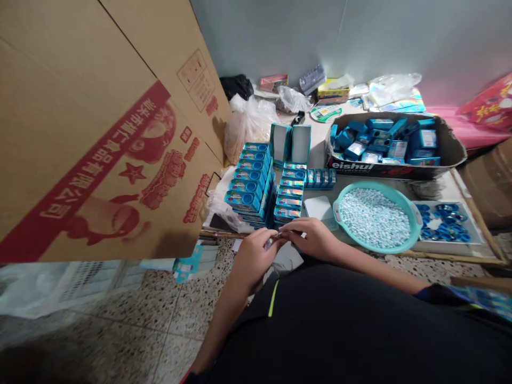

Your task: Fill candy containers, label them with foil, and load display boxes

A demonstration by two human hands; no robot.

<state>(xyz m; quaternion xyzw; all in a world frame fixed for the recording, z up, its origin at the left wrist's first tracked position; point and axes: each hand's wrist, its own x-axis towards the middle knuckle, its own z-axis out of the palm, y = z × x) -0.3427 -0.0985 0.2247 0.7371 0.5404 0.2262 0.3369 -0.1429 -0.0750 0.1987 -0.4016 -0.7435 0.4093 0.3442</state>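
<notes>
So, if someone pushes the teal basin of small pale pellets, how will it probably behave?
The teal basin is wide, shallow and well filled with pale pellets, so it is probably heavy for its size and would slide, not tip. The pellets look loose and rounded; a quick shove could spill them and let them roll.

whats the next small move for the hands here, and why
Probably finish working the small flat piece between the fingertips before reaching anywhere. The left hand and right hand both pinch it at the near edge of the table, and it is too small to tell what state it is in. The stacked blue boxes lie straight ahead, the teal basin of pale pellets to the right.
</notes>
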